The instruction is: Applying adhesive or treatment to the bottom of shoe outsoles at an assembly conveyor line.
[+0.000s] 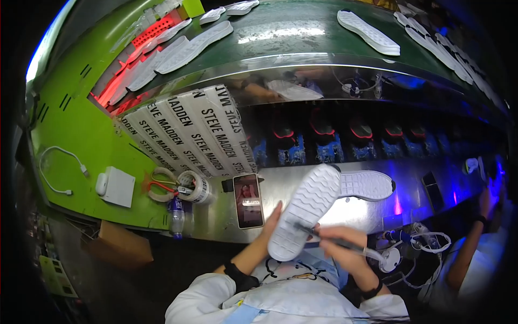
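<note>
One white cable [53,164] is lying curled on the green table [81,140] at far left; a white box [120,187] is resting next; an orange-handled tool [163,187] is lying near a purple-labelled bottle [177,211]; a white tape roll [202,191] is standing beside it, below a printed white carton [189,132]. A smartphone [247,208], screen lit, is lying on the metal bench. The left hand [265,231] is grasping a white shoe sole [308,197] by its left edge, holding it tilted above the bench's near edge, patterned face upward. The right hand [353,260] is pinching a slim dark pen-shaped tool [343,244], its tip meeting a grey patch on the sole. Just beyond, a second white sole [369,185] is lying flat; further right, a black rectangular object [431,190] is resting.
</note>
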Available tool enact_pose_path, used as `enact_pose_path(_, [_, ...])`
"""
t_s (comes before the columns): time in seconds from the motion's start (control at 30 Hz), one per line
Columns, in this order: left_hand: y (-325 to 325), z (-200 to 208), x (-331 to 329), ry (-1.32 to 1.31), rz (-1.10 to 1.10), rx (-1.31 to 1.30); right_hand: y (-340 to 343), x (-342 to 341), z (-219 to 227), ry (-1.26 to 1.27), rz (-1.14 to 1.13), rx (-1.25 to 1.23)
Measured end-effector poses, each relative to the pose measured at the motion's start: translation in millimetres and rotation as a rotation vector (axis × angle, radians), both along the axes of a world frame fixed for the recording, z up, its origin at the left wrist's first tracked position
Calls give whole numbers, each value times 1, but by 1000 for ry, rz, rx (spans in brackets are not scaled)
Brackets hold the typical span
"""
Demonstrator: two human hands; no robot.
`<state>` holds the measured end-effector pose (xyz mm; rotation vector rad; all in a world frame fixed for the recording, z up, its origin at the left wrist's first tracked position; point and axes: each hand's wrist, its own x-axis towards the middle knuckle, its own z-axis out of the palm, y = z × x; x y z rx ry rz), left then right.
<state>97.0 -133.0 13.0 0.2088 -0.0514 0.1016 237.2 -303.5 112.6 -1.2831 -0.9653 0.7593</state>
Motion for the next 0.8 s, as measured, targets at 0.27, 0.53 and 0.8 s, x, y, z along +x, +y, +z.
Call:
enact_pose_path(0.27, [-22,-25,16,256,101,-110,23,-26,-30,-434,-148,163])
enact_pose_path(0.53, [-3,-21,24,187,187,-127,36,-32,-26,-383,-8,108])
enact_pose_path(0.8, [9,2,31,205,202,9,25,-15,-25,-43,266,-119])
